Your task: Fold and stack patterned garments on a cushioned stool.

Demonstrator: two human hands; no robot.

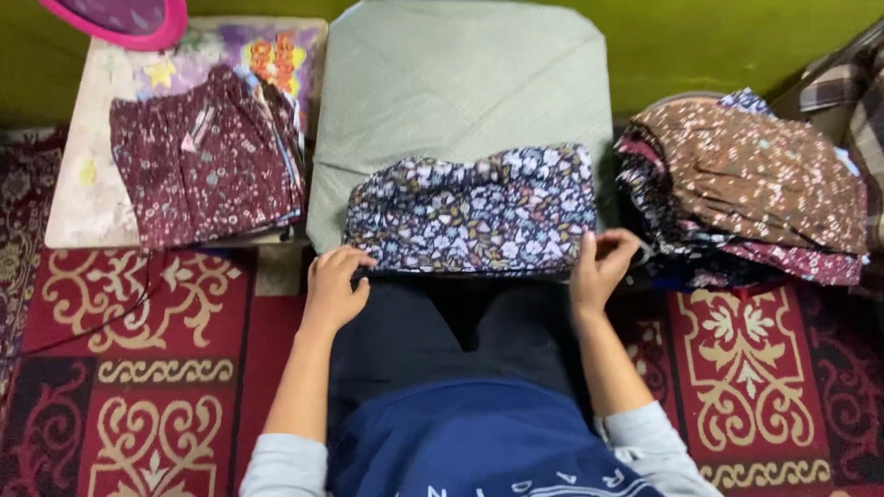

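Note:
A dark blue floral garment (474,213) lies folded on the near part of a grey-green padded board (460,83). My left hand (336,287) grips its near left corner. My right hand (603,265) pinches its near right corner, fingers closed on the cloth edge. Both hands rest at the board's front edge, just above my lap.
A folded maroon floral garment (203,156) lies on a low colourful printed table (87,175) at the left. A pile of unfolded brown, maroon and blue floral clothes (746,189) sits at the right. A red patterned carpet (147,368) covers the floor; a pink rim (138,35) shows top left.

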